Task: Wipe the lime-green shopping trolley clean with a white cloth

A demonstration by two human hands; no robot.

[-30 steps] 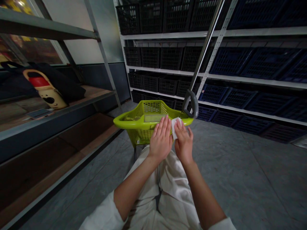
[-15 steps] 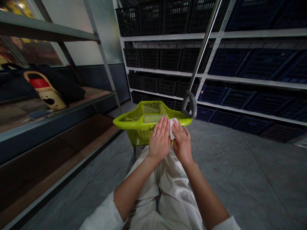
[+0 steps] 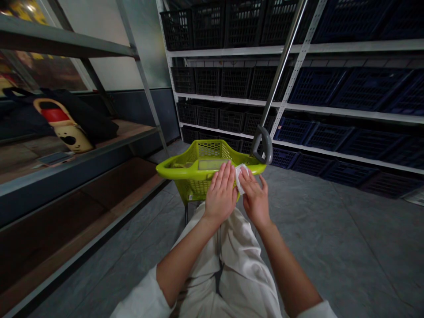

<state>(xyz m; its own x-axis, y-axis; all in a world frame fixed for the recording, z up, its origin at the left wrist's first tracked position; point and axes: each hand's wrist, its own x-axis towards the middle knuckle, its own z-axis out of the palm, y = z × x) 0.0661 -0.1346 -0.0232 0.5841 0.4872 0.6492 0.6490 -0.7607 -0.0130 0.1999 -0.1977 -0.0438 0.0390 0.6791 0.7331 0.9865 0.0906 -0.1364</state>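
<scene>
A lime-green plastic basket [image 3: 172, 168] on a wheeled frame stands in front of my knees, its metal pull handle [image 3: 263, 145] rising at the right. My left hand [image 3: 221, 192] lies flat, fingers stretched and together, on the basket's near rim. My right hand [image 3: 254, 198] is just to its right, fingers pressing a small white cloth [image 3: 240, 174] against the rim between the two hands. Most of the cloth is hidden by my fingers.
Metal shelving on the left holds a cream and red bag [image 3: 64, 126], dark bags and a flat phone-like thing [image 3: 54, 157]. Racks of black crates [image 3: 232, 79] and blue crates [image 3: 347, 84] fill the back and right. Grey floor [image 3: 331, 238] surrounds me.
My right hand has shifted slightly back and forth along the rim with the white cloth; it now sits a little further right. The left hand and the basket have stayed in place.
</scene>
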